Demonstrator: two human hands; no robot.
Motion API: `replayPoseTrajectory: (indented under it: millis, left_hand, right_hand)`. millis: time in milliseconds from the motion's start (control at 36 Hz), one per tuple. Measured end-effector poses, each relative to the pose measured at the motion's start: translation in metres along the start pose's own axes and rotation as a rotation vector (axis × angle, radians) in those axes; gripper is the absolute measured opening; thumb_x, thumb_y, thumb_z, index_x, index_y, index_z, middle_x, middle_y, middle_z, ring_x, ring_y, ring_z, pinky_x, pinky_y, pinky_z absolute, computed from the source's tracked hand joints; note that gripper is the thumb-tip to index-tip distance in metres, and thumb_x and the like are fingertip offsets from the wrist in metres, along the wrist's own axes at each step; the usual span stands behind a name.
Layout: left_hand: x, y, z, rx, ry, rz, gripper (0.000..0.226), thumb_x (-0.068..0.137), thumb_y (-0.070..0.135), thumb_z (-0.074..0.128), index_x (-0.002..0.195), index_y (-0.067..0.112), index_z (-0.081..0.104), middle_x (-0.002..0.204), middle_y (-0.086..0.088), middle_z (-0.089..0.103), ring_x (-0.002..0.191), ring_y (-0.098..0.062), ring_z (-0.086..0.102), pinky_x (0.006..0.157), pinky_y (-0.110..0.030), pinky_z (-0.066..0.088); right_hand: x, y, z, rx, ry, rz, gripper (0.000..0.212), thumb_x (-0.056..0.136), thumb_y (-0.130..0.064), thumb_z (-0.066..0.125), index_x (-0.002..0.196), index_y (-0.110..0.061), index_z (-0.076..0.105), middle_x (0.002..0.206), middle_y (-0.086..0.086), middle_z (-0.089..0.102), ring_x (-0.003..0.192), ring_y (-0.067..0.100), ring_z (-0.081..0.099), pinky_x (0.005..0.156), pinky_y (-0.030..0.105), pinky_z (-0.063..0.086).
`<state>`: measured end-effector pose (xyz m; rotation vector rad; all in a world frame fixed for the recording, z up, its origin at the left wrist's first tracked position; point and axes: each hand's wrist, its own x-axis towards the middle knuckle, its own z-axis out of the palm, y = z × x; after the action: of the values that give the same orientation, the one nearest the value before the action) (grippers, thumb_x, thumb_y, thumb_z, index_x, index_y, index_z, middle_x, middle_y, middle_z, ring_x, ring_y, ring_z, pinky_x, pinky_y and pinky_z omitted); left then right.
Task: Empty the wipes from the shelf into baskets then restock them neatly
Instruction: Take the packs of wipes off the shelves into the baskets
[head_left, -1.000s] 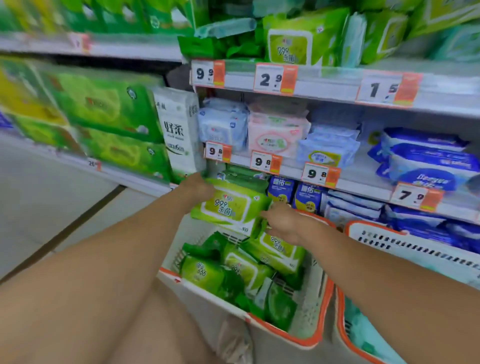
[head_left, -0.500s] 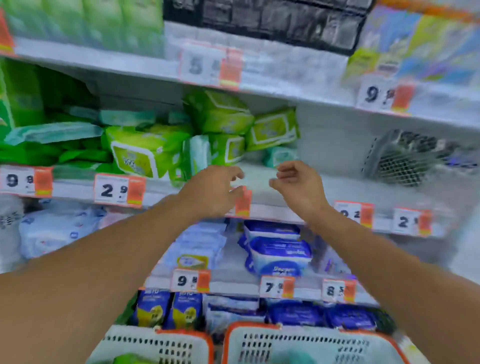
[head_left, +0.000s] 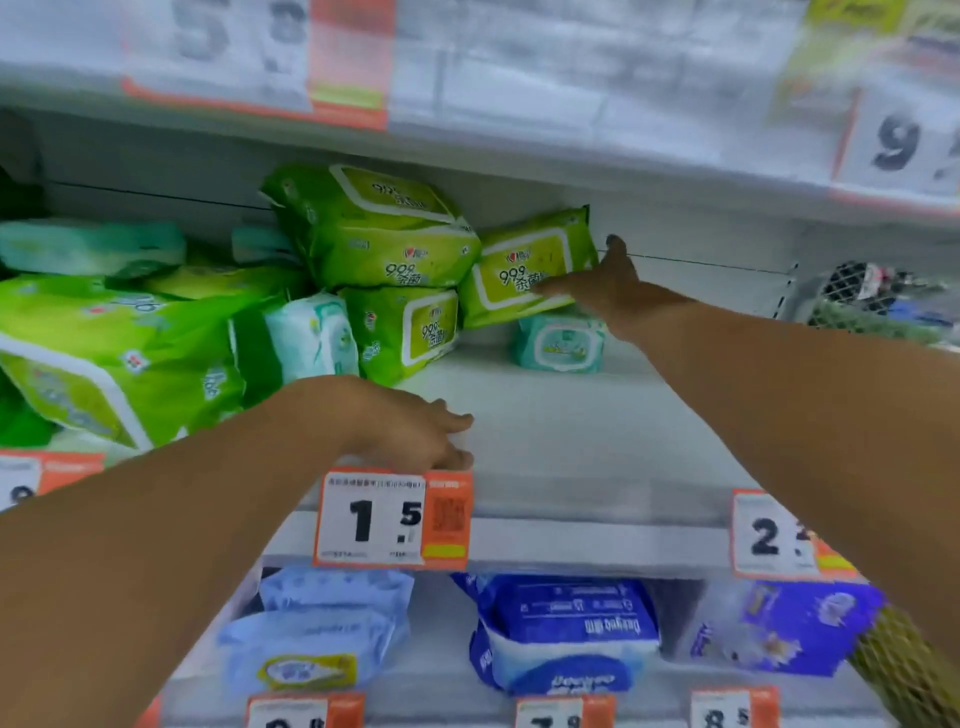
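Note:
Green wipes packs are piled on the white shelf (head_left: 582, 447). One large pack (head_left: 374, 234) lies on top of another (head_left: 405, 332). To their right a third green pack (head_left: 511, 254) leans over a small teal pack (head_left: 561, 345). My right hand (head_left: 602, 286) reaches to that third pack, fingers laid straight across its lower front and thumb raised beside its right edge. My left hand (head_left: 415, 431) rests on the shelf board near the front edge, fingers relaxed, holding nothing. No basket is in view.
More green and teal packs (head_left: 104, 358) crowd the shelf's left part. A price tag reading 1.5 (head_left: 389, 519) hangs on the shelf edge below my left hand. Blue wipes packs (head_left: 566, 634) fill the shelf underneath. A dark mesh bag (head_left: 872, 296) sits at the far right.
My view rose from the baskets to the upper shelf. My hands let go of the green pack at the basket. The right reached in onto a green pack, the left settled on the shelf board.

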<state>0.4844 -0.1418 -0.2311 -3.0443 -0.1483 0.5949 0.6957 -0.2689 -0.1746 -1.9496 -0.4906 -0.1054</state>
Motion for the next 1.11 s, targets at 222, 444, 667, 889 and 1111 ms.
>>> replayPoseTrajectory:
  millis: [222, 444, 667, 889, 1111]
  left_hand:
    - [0.007, -0.009, 0.003, -0.236, 0.005, -0.075, 0.066, 0.096, 0.062, 0.039, 0.152, 0.051, 0.006, 0.161, 0.02, -0.008, 0.151, -0.011, 0.002, 0.123, -0.04, 0.001]
    - [-0.004, 0.0, -0.002, -0.305, 0.045, -0.082, 0.066, 0.097, 0.058, 0.044, 0.154, 0.043, 0.014, 0.164, 0.013, 0.002, 0.151, -0.013, 0.004, 0.123, -0.036, 0.002]
    - [-0.06, 0.029, -0.012, -1.003, 0.491, -0.097, 0.119, 0.049, 0.086, 0.069, 0.144, 0.018, 0.045, 0.151, -0.007, 0.043, 0.131, -0.026, 0.05, 0.11, -0.04, 0.04]
    - [-0.145, 0.046, 0.034, -1.468, 0.6, 0.094, 0.103, 0.036, 0.049, 0.096, 0.128, 0.023, 0.058, 0.117, 0.003, 0.071, 0.102, -0.017, 0.071, 0.092, -0.038, 0.055]
    - [-0.226, 0.04, 0.112, -1.515, 0.674, -0.003, 0.07, 0.05, 0.04, 0.093, 0.111, 0.036, 0.059, 0.112, 0.002, 0.071, 0.099, -0.016, 0.071, 0.093, -0.038, 0.055]
  right_hand:
    - [0.03, -0.001, 0.004, -0.039, -0.101, 0.095, 0.089, 0.034, -0.046, 0.099, 0.11, -0.016, 0.065, 0.097, -0.003, 0.071, 0.086, 0.014, 0.067, 0.065, 0.024, 0.053]
    - [-0.016, -0.001, -0.009, 0.226, 0.048, 0.104, 0.098, 0.015, -0.041, 0.097, 0.105, -0.013, 0.068, 0.094, 0.003, 0.075, 0.079, 0.021, 0.075, 0.068, 0.038, 0.063]
    - [-0.156, -0.007, -0.074, 0.673, -0.197, 0.3, 0.025, 0.077, -0.024, 0.078, 0.101, -0.02, 0.073, 0.096, 0.0, 0.077, 0.078, 0.017, 0.075, 0.066, 0.03, 0.059]
    - [-0.295, -0.011, -0.076, 0.802, -0.393, 0.245, 0.05, 0.071, -0.018, 0.075, 0.119, -0.009, 0.067, 0.106, 0.011, 0.076, 0.087, 0.022, 0.075, 0.067, 0.031, 0.06]
    - [-0.358, -0.015, -0.041, 0.733, -0.581, 0.258, 0.056, 0.073, -0.021, 0.072, 0.126, -0.009, 0.061, 0.108, 0.01, 0.076, 0.091, 0.023, 0.075, 0.076, 0.04, 0.062]
